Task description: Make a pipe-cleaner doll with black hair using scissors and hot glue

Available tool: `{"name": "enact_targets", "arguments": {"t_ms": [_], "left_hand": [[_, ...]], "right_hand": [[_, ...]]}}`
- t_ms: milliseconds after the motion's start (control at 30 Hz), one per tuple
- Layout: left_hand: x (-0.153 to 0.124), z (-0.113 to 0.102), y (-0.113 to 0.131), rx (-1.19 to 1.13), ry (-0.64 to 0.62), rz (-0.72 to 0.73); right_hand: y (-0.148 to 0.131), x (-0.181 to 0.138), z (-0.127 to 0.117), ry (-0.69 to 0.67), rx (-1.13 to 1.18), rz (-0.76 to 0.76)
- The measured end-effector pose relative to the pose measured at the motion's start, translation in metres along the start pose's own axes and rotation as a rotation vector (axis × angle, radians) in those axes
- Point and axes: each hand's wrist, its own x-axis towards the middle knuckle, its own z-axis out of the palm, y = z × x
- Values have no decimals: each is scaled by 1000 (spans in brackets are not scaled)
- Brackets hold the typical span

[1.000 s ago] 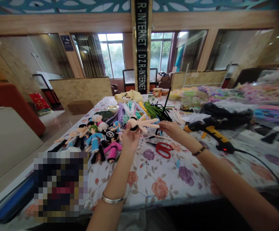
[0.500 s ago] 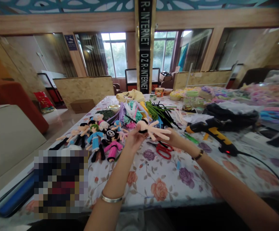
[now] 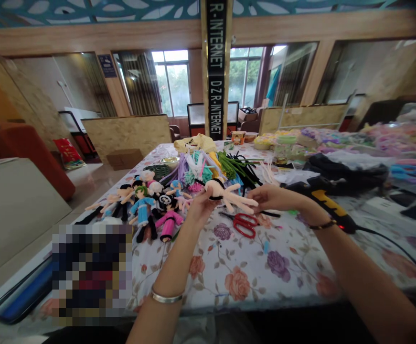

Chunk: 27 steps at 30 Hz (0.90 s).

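A pale pink chenille doll [image 3: 225, 195] with a black band round its head lies sideways in the air over the table. My left hand [image 3: 203, 206] is closed round the doll's head end. Just right of the doll's legs, my right hand [image 3: 270, 199] has its fingers pinched together on a black pipe cleaner [image 3: 272, 214], whose tail sticks out below the hand. How far it runs behind the doll is hidden. Red-handled scissors [image 3: 245, 224] lie on the tablecloth under the hands.
Several finished chenille dolls [image 3: 146, 205] lie to the left, with bundles of coloured pipe cleaners [image 3: 197, 167] behind them. A yellow and black glue gun [image 3: 331, 205] with a lit red light stands at right, its cord trailing. A phone [image 3: 17, 296] lies front left on the flowered tablecloth [image 3: 236, 282].
My right hand has moved right, away from the doll's legs, and a length of black pipe cleaner now shows below it. My left hand stays on the doll, which has turned slightly.
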Motion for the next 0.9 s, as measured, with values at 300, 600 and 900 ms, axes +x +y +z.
{"name": "enact_targets", "arguments": {"t_ms": [300,600,900], "left_hand": [[-16,15,-9,151,-264,-20],[-27,20,-21,257,-408,-177],[-24,20,-22,271,-376,-164]], "right_hand": [[-14,-31,-22,109,106,92],[-16,19,32,338,274,1],[-12,17,23,579,636,-32]]}}
